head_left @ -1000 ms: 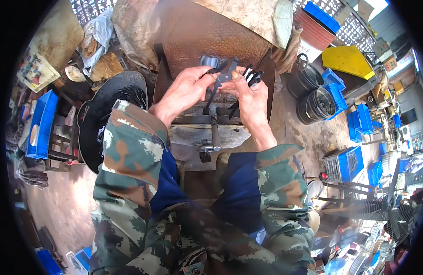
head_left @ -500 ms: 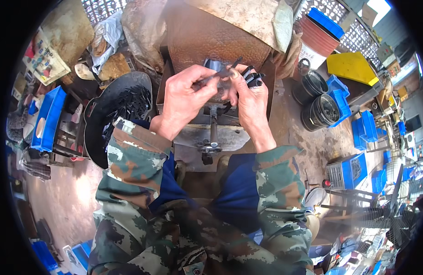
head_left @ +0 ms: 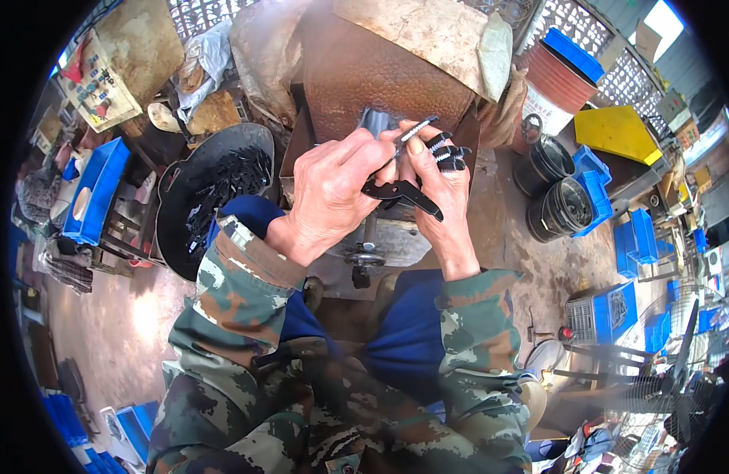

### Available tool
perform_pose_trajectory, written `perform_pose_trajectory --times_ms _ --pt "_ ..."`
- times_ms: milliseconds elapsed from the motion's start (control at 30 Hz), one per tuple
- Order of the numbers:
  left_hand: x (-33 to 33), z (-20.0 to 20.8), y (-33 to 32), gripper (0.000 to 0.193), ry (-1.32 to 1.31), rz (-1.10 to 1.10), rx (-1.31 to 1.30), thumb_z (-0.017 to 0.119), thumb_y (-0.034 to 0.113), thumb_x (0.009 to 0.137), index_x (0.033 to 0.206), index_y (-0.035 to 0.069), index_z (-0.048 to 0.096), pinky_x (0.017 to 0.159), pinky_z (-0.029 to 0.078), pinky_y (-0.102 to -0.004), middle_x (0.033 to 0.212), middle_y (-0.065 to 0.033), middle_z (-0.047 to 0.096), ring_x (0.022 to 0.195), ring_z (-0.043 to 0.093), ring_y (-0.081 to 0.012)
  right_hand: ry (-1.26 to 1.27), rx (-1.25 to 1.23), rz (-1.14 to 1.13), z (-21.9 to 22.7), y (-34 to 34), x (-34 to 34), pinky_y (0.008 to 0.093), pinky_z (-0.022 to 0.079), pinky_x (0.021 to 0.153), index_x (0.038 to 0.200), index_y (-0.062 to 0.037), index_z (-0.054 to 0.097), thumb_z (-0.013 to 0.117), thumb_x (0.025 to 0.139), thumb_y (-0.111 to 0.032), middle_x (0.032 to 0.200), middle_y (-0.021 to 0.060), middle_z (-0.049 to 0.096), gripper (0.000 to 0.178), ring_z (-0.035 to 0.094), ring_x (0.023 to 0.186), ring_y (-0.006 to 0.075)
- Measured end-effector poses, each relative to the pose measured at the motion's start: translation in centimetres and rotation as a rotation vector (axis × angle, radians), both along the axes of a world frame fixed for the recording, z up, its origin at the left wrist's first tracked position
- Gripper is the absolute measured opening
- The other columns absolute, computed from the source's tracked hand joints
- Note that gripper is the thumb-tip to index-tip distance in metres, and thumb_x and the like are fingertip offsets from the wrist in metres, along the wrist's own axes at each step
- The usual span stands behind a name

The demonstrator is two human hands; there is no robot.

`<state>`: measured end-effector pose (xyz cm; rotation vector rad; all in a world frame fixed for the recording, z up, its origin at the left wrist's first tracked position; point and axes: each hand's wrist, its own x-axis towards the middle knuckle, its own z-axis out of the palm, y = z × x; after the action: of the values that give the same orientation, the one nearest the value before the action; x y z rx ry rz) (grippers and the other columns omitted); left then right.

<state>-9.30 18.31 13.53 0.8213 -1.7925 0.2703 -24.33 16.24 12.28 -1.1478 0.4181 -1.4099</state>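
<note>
Black flat piece (head_left: pixel 405 193) is right of the big black tub (head_left: pixel 184 175), one end in the left hand (head_left: pixel 331 186), its fingers curled. Farther right of the tub, the right hand (head_left: pixel 445 192) holds dark strips with teeth (head_left: pixel 451 152).

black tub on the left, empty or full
Partly filled: loose dark strips lie heaped in the black tub, while its left side shows bare. Cannot tell how deep.
</note>
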Motion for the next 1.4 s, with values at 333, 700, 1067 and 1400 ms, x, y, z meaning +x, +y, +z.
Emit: perform_pose_trajectory --times_ms 333,700,1067,1400 --pt "-0.1 -0.8 0.4 0.022 0.172 -0.132 0.138 0.075 -0.003 0.079 0.094 0.006 0.062 0.049 0.040 -0.0268 0.067 -0.0030 0.048 0.054 0.045 -0.0103 0.131 -0.013 -0.076 -0.3 0.4 -0.3 0.0181 0.041 0.055 0.118 0.0022 0.060 0.065 0.097 -0.022 0.105 0.0096 0.071 0.033 0.048 0.061 0.0027" --pt "1.2 -2.0 -0.2 0.025 0.172 -0.135 0.140 0.073 -0.006 0.076 0.094 0.005 0.061 0.049 0.041 -0.0280 0.068 -0.0048 0.050 0.053 0.048 -0.0132 0.189 0.035 -0.084 -0.8 0.3 0.6 0.0183 0.042 0.056 0.121 0.0023 0.060 0.066 0.097 -0.019 0.104 0.0089 0.072 0.033 0.050 0.062 0.0026" --pt "1.9 -2.7 0.1 0.032 0.076 -0.058 0.146 0.075 0.000 0.063 0.085 0.011 0.055 0.052 0.045 -0.0359 0.071 -0.0021 0.054 0.057 0.058 -0.0252 0.220 0.109 -0.054 -1.7 0.2 0.6 0.0174 0.042 0.053 0.118 -0.0003 0.064 0.068 0.095 -0.022 0.099 0.0035 0.072 0.032 0.044 0.057 -0.0011" --pt "1.5 -4.1 -0.3 0.029 0.155 -0.094 0.319 0.073 -0.003 0.066 0.087 0.009 0.056 0.054 0.048 -0.0367 0.073 -0.0041 0.056 0.063 0.062 -0.0285 0.348 0.074 -0.251 -2.5 -0.2 0.8 0.0200 0.043 0.051 0.101 0.0002 0.069 0.073 0.091 -0.018 0.083 0.0008 0.068 0.021 0.055 0.060 0.0049"
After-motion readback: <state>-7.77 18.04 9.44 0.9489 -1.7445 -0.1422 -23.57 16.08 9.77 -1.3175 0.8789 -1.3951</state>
